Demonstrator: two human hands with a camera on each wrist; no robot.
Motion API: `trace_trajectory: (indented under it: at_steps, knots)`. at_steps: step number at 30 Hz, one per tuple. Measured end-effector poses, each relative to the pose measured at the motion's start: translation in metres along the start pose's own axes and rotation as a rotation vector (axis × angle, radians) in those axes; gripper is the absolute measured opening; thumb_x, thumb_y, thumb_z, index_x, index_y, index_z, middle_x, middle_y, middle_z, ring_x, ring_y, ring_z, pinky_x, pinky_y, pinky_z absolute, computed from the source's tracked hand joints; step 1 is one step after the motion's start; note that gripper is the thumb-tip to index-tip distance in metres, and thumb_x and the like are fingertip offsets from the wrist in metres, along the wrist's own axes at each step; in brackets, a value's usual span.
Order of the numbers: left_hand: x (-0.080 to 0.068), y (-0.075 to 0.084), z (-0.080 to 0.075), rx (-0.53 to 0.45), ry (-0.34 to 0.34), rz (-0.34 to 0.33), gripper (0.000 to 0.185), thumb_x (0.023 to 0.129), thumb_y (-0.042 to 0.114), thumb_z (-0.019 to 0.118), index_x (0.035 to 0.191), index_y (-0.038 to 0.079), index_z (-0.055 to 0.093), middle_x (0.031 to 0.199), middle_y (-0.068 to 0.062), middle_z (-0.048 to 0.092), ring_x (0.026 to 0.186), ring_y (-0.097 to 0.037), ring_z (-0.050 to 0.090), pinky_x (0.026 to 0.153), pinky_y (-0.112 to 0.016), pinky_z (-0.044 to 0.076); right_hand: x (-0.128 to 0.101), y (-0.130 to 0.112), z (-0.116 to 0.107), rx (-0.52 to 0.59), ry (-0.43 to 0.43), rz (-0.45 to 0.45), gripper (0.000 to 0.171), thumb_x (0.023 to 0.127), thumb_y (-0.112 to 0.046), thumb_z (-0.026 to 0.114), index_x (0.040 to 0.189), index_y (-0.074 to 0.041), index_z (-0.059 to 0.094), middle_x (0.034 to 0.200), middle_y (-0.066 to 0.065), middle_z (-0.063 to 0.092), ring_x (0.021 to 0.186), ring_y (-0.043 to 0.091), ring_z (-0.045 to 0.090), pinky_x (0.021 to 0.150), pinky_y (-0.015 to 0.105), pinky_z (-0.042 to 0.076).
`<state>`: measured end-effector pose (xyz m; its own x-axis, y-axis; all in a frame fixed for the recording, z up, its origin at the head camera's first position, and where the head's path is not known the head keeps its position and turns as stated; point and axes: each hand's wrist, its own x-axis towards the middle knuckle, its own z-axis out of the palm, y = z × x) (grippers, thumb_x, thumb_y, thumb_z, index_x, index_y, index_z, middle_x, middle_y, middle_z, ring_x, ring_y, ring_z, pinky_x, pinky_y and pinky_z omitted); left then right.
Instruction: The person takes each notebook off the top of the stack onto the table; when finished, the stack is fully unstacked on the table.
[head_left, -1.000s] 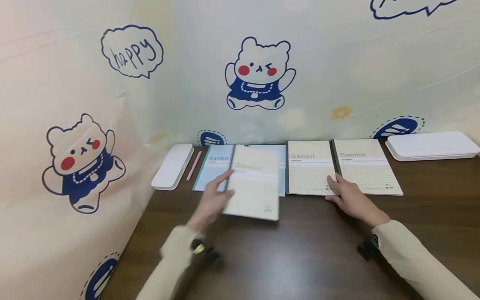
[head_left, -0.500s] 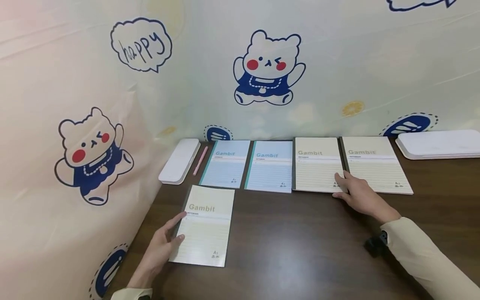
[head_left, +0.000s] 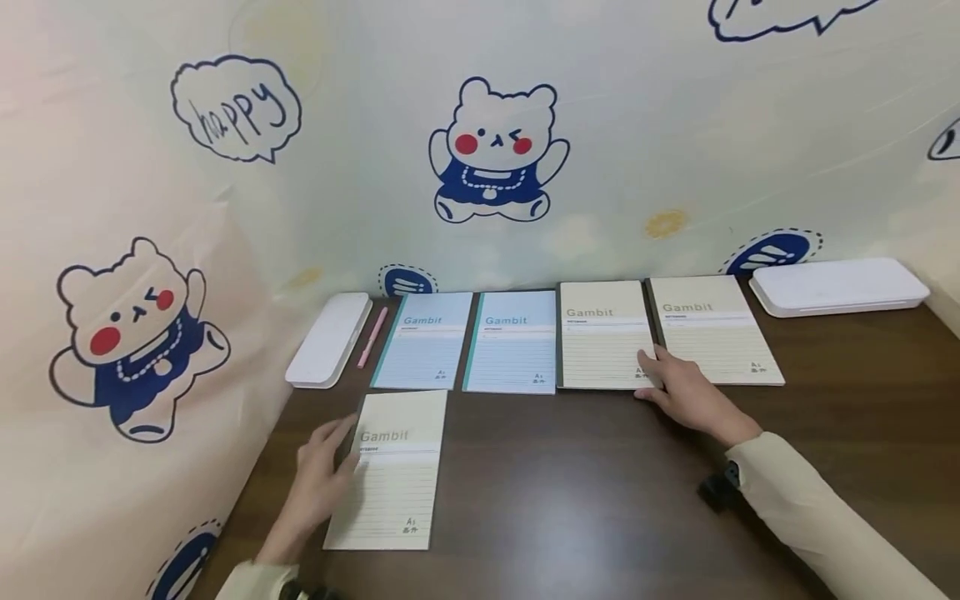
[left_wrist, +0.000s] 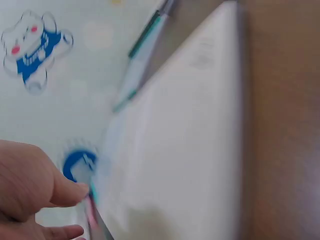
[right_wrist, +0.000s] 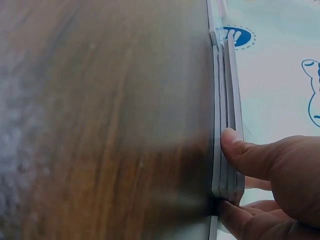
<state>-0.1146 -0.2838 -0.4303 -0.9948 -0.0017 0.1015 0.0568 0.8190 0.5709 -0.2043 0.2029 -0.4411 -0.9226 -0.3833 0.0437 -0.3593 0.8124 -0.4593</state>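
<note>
In the head view, a cream Gambit notebook (head_left: 393,479) lies on the near left of the table. My left hand (head_left: 311,479) hovers at its dark spine, fingers loosely spread and blurred, not gripping it. The thumb (left_wrist: 72,192) shows beside the spine in the left wrist view. My right hand (head_left: 693,396) grips the near right corner of the left cream notebook pile (head_left: 603,350) in the back row. In the right wrist view its thumb presses the front edges of the stacked notebooks (right_wrist: 225,100), with fingers round the side.
Two blue notebooks (head_left: 423,350) lie left of the cream pile. Another cream notebook (head_left: 712,333) is at its right. White cases (head_left: 330,342) flank the row, the right case (head_left: 840,287) near the table corner. A pink pen (head_left: 372,337) lies by the left case. A printed cloth stands behind.
My left hand has carried the cream notebook from over the blue ones to the near left, set it down and let go. My right hand stays at the pile's corner.
</note>
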Motion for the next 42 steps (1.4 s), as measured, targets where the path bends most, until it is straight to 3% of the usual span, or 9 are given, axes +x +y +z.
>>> trace_trajectory:
  at_steps: [5,8,12,15,20,24,28,32,42]
  knots:
    - [0.062,0.057,0.026,-0.036,0.056,0.257,0.048,0.089,0.0,0.063,0.135,-0.007,0.051,0.136,-0.035,0.048,0.126,-0.054,0.041,0.105,-0.067,0.028,0.012,-0.009,0.006,0.004,-0.005,0.02,0.061,0.093,-0.016,0.064,0.14,0.013,0.039,0.144,0.043,0.029,0.13,0.056,0.038,0.102,0.062,0.038]
    - [0.094,0.099,0.057,-0.028,-0.058,0.343,0.057,0.09,0.014,0.066,0.14,-0.004,0.045,0.142,-0.03,0.045,0.134,-0.049,0.038,0.111,-0.064,0.024,0.019,-0.014,0.01,0.004,-0.004,0.005,0.061,0.093,-0.016,0.064,0.141,0.012,0.039,0.145,0.042,0.03,0.13,0.055,0.039,0.103,0.061,0.038]
    - [0.125,0.143,0.104,-0.012,-0.262,0.286,0.07,0.093,0.033,0.063,0.149,0.003,0.033,0.153,-0.025,0.032,0.143,-0.046,0.026,0.112,-0.066,0.02,0.025,-0.017,0.016,0.005,-0.006,-0.007,0.06,0.093,-0.016,0.063,0.14,0.012,0.039,0.144,0.041,0.031,0.129,0.054,0.04,0.103,0.06,0.038]
    - [0.14,0.161,0.134,0.025,-0.33,0.234,0.072,0.096,0.037,0.058,0.151,0.002,0.028,0.155,-0.025,0.027,0.144,-0.045,0.023,0.11,-0.067,0.024,0.026,-0.019,0.019,0.013,-0.003,-0.003,0.06,0.093,-0.015,0.064,0.14,0.012,0.04,0.144,0.041,0.033,0.129,0.053,0.042,0.103,0.059,0.039]
    - [0.147,0.175,0.156,0.089,-0.319,0.207,0.074,0.096,0.036,0.059,0.151,0.0,0.027,0.156,-0.025,0.026,0.144,-0.041,0.027,0.11,-0.062,0.029,0.022,-0.02,0.017,-0.005,0.021,-0.008,0.059,0.091,-0.017,0.067,0.137,0.013,0.044,0.14,0.043,0.037,0.123,0.054,0.047,0.099,0.059,0.043]
    - [0.147,0.182,0.161,0.016,-0.29,0.229,0.071,0.096,0.032,0.059,0.15,-0.001,0.028,0.155,-0.023,0.03,0.142,-0.038,0.032,0.111,-0.057,0.032,0.017,-0.018,0.013,-0.026,0.025,0.01,0.059,0.091,-0.015,0.067,0.137,0.013,0.044,0.139,0.045,0.035,0.122,0.055,0.047,0.097,0.059,0.044]
    - [0.148,0.187,0.161,-0.186,-0.227,0.151,0.058,0.097,0.022,0.057,0.148,0.003,0.037,0.153,-0.021,0.036,0.137,-0.032,0.042,0.109,-0.046,0.04,0.014,-0.014,0.011,-0.025,0.002,0.021,0.058,0.092,-0.015,0.065,0.138,0.013,0.042,0.141,0.045,0.033,0.124,0.056,0.045,0.099,0.06,0.042]
    - [0.159,0.195,0.156,-0.396,-0.172,0.008,0.048,0.095,0.014,0.06,0.142,0.013,0.049,0.144,-0.015,0.049,0.116,-0.026,0.062,0.088,-0.035,0.054,0.013,-0.012,0.009,-0.026,-0.01,0.029,0.059,0.093,-0.017,0.064,0.139,0.012,0.042,0.142,0.044,0.032,0.126,0.056,0.043,0.101,0.06,0.04]
    - [0.172,0.19,0.155,-0.536,-0.264,-0.059,0.054,0.093,0.002,0.057,0.144,0.02,0.047,0.153,-0.01,0.035,0.143,-0.027,0.032,0.105,-0.039,0.043,0.003,-0.004,0.004,0.021,-0.005,0.079,0.065,0.088,-0.019,0.071,0.142,0.005,0.042,0.145,0.044,0.028,0.129,0.057,0.038,0.102,0.062,0.038]
